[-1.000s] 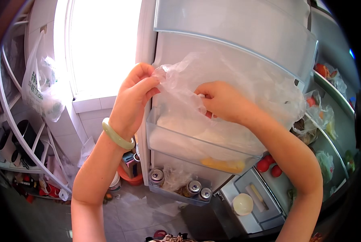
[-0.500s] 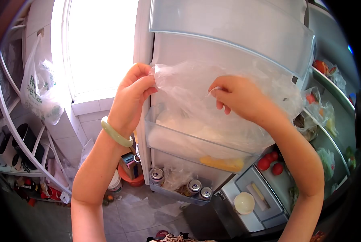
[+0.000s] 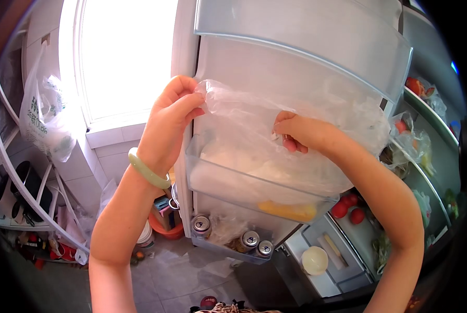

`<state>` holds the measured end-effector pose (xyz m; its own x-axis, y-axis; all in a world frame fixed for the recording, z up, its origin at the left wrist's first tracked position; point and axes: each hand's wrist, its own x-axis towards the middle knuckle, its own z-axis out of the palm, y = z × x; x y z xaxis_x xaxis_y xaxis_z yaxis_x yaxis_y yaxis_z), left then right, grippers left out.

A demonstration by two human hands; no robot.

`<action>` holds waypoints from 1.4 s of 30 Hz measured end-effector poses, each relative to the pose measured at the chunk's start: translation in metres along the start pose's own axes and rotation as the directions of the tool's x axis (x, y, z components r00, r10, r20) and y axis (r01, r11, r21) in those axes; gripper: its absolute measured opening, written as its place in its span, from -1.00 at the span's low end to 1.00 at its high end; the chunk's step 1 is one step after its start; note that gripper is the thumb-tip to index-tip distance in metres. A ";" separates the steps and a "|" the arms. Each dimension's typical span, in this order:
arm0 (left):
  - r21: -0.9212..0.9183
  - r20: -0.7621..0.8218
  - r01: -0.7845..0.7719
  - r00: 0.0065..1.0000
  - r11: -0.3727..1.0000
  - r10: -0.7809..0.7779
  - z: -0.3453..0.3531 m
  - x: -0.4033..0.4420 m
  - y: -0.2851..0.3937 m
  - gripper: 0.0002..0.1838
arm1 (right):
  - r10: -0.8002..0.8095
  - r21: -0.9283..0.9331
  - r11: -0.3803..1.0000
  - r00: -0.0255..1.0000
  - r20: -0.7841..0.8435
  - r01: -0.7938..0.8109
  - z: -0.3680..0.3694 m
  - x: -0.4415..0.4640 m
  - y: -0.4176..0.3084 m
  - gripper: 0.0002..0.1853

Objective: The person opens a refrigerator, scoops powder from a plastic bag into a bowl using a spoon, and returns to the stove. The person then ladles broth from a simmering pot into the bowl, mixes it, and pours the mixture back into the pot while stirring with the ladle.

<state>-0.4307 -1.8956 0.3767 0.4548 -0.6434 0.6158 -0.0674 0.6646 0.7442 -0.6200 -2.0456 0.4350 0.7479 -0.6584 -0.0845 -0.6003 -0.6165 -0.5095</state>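
A clear, crumpled plastic bag is stretched across the front of the fridge door. My left hand pinches its upper left corner between thumb and fingers; a pale green bangle circles that wrist. My right hand is closed near the bag's middle, its fingertips pressed together on the thin plastic. The bag's lower part rests in the middle door shelf, over something whitish I cannot make out. A yellow item shows through the shelf's bottom right.
Several drink cans stand in the lowest door shelf. At right, the open fridge holds red tomatoes, a white bowl and bagged produce. A white bag hangs at left, beside a bright window.
My right hand has shifted slightly down, its fingers curling tighter. The left hand keeps its pinch on the bag corner. The view has moved slightly.
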 end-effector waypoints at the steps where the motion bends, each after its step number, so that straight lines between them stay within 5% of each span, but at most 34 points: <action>1: 0.001 0.009 -0.006 1.000 1.000 0.006 -0.001 0.001 -0.001 -0.95 | -0.008 0.056 0.998 1.000 0.011 0.008 -0.001 0.003 0.002 -0.78; 9: 0.018 0.018 -0.030 0.999 0.999 0.030 -0.002 0.004 -0.007 -0.90 | 0.037 0.392 0.920 0.999 -0.026 -0.024 0.002 -0.005 0.005 -0.81; 15: 0.098 0.004 -0.128 0.992 0.987 0.128 0.010 -0.012 -0.004 -0.63 | -0.054 0.541 0.833 0.989 -0.136 0.120 -0.012 -0.024 0.008 -0.82; 25: 0.566 -0.041 -0.351 0.891 0.745 0.451 0.026 -0.065 -0.001 -0.37 | -0.019 0.524 0.840 0.972 -0.235 0.143 -0.026 -0.064 0.005 -0.81; 28: 0.685 0.128 -0.543 0.746 0.485 0.654 0.039 -0.076 0.013 -0.45 | -0.004 0.524 0.839 0.963 -0.268 0.149 -0.034 -0.078 0.010 -0.81; 31: 0.713 0.402 -0.644 0.699 0.277 0.591 0.055 -0.081 0.030 -0.58 | 0.003 0.510 0.846 0.956 -0.292 0.153 -0.042 -0.089 0.015 -0.81; 42: 0.728 0.458 -0.644 0.711 0.234 0.533 0.060 -0.045 0.032 -0.65 | 0.086 0.523 0.846 0.942 -0.324 0.102 -0.047 -0.124 0.019 -0.80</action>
<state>-0.5068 -1.8682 0.3878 -0.1195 -0.2776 0.9532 -0.9554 0.2933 -0.0344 -0.7377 -1.9964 0.4761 0.5614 -0.8131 0.1539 -0.2834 -0.3636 -0.8874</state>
